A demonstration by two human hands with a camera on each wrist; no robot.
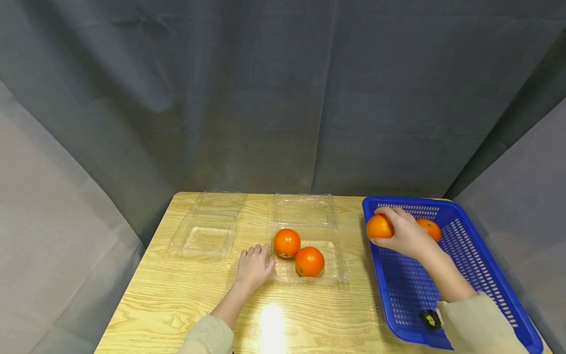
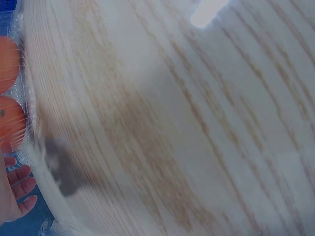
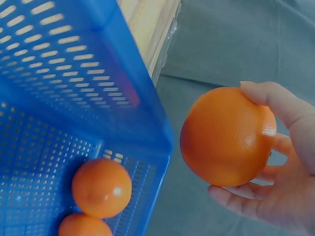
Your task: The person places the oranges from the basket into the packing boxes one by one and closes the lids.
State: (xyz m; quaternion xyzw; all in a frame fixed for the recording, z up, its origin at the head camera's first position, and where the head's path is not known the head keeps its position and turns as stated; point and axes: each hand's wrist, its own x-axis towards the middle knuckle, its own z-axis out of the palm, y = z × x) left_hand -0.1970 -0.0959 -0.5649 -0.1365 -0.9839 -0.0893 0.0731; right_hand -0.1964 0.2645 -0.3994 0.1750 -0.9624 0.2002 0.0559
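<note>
farthest left, past the left grip (image 1: 254, 268), a see-through plastic clamshell (image 1: 204, 241) lies open on the desk (image 1: 155, 305). the left grip is loose, holding nothing, and just to its right a second clamshell (image 1: 332, 256) carries two oranges (image 1: 310, 261); i can't tell whether the fingers touch its wall. well over to the right, the right grip (image 1: 407, 235) is clamped round a held orange (image 1: 379, 226), thumb and fingers at its sides, by the left rim of a blue basket (image 1: 409, 280). to move it well, i'd keep the hold firm without squeezing and stay clear of that rim. the right wrist view shows two more oranges (image 3: 101, 188) in the basket; the head view shows just one beyond the right grip, but takes in both grips together.
</note>
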